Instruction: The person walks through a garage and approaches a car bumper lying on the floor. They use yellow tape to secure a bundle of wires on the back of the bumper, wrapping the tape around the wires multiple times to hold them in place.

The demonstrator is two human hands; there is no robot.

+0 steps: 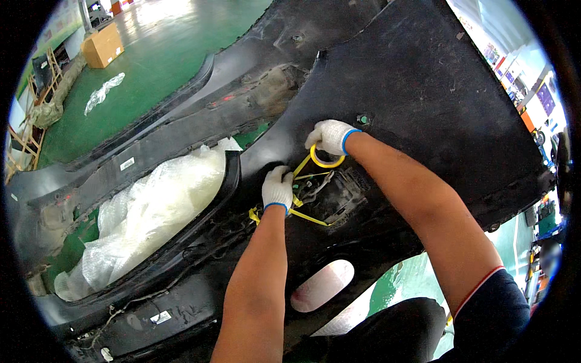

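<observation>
A large black car body panel (393,72), dusty and scuffed, spreads out in front of me. My right hand (331,137), in a white knit glove with a blue cuff, grips a roll of yellow tape (327,158). From the roll a yellow strip (302,166) runs down to my left hand (278,189), gloved the same way. Its fingers are closed at the strip's end, against the panel; their tips are partly hidden. Beside it, more yellow tape (311,218) crosses a rectangular recess (339,196) holding wires and a bracket.
Crumpled translucent plastic wrap (163,206) bulges through the opening on the left. An oval cut-out (322,285) lies nearer to me. Across the green floor (163,48) are a cardboard box (103,46) and a scrap of clear film (104,92). Cluttered shelves (538,103) line the far right.
</observation>
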